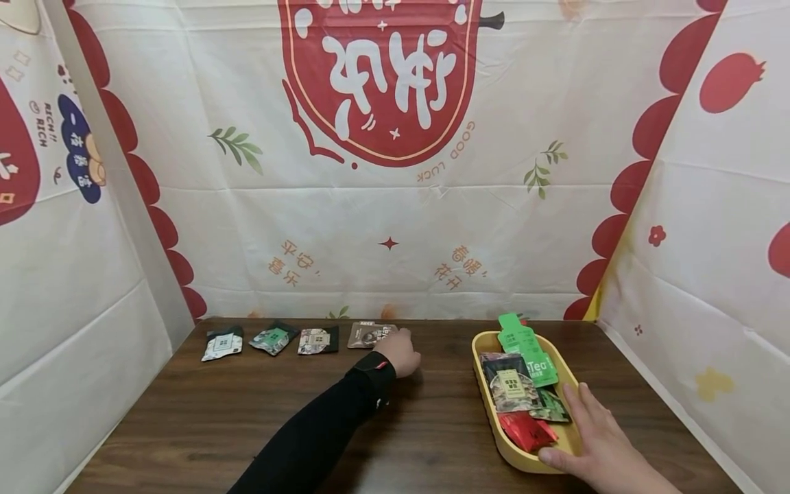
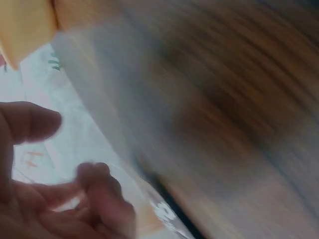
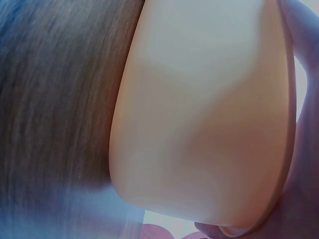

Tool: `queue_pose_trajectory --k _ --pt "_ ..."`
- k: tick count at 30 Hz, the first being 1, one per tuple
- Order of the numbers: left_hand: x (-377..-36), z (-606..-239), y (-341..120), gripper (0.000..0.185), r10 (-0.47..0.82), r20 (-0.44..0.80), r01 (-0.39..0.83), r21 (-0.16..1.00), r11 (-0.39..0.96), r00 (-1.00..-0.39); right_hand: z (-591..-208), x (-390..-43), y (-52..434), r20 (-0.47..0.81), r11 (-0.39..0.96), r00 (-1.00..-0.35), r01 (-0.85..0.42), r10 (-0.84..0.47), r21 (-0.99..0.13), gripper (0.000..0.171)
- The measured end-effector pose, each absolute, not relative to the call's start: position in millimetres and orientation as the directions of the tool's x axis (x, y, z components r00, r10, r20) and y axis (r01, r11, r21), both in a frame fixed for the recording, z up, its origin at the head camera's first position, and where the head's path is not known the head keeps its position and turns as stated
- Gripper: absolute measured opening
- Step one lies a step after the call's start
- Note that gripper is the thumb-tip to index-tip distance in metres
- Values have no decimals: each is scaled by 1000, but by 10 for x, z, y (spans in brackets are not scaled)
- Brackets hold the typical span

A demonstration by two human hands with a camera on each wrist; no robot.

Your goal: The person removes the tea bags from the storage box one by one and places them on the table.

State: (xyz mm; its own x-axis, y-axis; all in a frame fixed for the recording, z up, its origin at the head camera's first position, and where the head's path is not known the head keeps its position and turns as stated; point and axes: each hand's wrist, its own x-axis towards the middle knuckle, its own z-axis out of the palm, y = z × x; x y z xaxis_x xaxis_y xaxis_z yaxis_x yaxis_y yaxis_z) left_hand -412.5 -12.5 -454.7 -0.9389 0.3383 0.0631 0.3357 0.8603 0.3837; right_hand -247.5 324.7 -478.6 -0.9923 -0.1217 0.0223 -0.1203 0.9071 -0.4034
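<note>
Four small packets lie in a row along the far edge of the dark wooden table [image 1: 247, 425]. My left hand [image 1: 402, 351], in a black sleeve, is at the right end of the brown packet [image 1: 369, 334], the last in the row. In the blurred left wrist view its fingers [image 2: 99, 189] are loosely curled with nothing between them. My right hand [image 1: 595, 439] grips the near right rim of a yellow tray [image 1: 515, 458], thumb on the near edge. The right wrist view is filled by the tray's outer wall [image 3: 199, 124]. In the tray lie a green tea sachet [image 1: 529, 351], a dark packet [image 1: 509, 387] and a red packet [image 1: 524, 432].
The other packets in the row are a white one [image 1: 222, 343], a green one [image 1: 274, 338] and a dark one [image 1: 317, 340]. Printed cloth walls close the table at the back [image 1: 389, 226], left and right. Bare wood lies between my two arms.
</note>
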Motion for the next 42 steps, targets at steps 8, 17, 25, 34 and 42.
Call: queue_pose_trajectory --k 8,17,25,34,42 --pt "-4080 -4512 415 50 458 235 514 457 726 -857 -4772 -2472 3236 8 908 -993 -108 -115 -405 119" --pt "-3751 -4403 977 65 613 188 641 215 737 -768 -4747 -2459 3220 5 902 -994 -104 -112 -418 118" --pt "-3726 -4485 1123 65 566 126 575 56 816 -815 -4749 -2440 3220 7 892 -993 -112 -121 -439 118" --pt "-3708 -4498 1158 52 548 136 559 50 828 -825 -4751 -2443 3223 -2 895 -993 -102 -115 -433 118" --pt "-3739 -4544 1151 45 577 160 594 86 800 -801 -4733 -2457 3216 -3 906 -994 -99 -110 -411 119"
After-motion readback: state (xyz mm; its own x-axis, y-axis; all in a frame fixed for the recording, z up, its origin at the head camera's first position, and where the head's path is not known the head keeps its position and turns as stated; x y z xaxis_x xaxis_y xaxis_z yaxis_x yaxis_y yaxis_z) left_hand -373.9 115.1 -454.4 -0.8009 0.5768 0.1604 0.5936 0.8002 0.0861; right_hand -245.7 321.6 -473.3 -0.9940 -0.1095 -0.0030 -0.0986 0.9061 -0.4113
